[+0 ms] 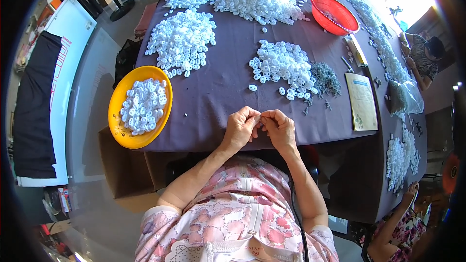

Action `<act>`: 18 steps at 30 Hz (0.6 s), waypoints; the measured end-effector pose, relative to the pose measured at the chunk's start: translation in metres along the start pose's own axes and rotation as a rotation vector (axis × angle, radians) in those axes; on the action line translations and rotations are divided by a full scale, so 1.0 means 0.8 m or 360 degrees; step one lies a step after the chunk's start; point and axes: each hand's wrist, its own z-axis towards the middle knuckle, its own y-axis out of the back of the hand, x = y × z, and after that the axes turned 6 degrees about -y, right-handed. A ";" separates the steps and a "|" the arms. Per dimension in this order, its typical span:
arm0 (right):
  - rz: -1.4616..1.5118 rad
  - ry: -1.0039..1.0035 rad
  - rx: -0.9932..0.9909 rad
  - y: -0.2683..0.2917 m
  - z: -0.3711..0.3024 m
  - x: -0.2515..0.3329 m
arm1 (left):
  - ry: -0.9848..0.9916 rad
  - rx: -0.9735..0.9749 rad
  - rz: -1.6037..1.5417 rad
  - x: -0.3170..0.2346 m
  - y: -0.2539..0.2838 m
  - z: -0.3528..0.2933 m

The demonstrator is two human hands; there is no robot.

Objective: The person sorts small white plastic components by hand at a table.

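Observation:
My left hand (241, 127) and my right hand (278, 127) meet fingertip to fingertip over the table's near edge. Both are closed in a pinch; whatever is between the fingers is too small and covered to make out. Just beyond them lies a pile of small white oval plastic pieces (284, 65), some showing two holes. Touching its right side is a heap of tiny grey pieces (326, 78), a few scattered toward me. To the left, a yellow oval dish (116, 121) at the table's edge holds more white pieces.
Larger piles of white pieces (182, 41) cover the far table (218, 111). A red basket (340, 29), a notebook (361, 102) and a pen (347, 64) lie to the right. People (424, 53) sit along the right side. A cardboard box (126, 165) stands below the dish.

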 end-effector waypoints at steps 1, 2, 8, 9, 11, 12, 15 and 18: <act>0.0082 -0.0082 0.0030 0.001 -0.001 0.001 | 0.0028 -0.0013 -0.0060 0.000 0.000 0.000; 0.0083 -0.0080 0.0030 0.001 -0.001 0.000 | 0.0027 -0.0014 -0.0059 -0.001 0.001 0.000; 0.0318 -0.0015 0.0030 0.002 0.000 -0.009 | 0.0047 0.0005 -0.0094 -0.004 0.003 0.001; 0.0267 0.0010 0.0042 0.004 0.001 -0.011 | 0.0044 0.0015 -0.0079 -0.006 0.002 0.001; 0.0216 0.0038 0.0059 0.004 0.002 -0.011 | 0.0038 0.0021 -0.0064 -0.008 0.003 0.001; 0.0183 0.0040 0.0057 0.004 0.002 -0.009 | 0.0038 0.0022 -0.0034 -0.009 0.002 0.001; 0.0084 0.0073 0.0048 0.003 0.001 -0.001 | 0.0028 0.0022 -0.0011 -0.007 0.004 0.001; -0.0152 0.0228 -0.0059 0.000 -0.001 -0.003 | 0.0019 0.0023 -0.0023 -0.004 0.002 0.000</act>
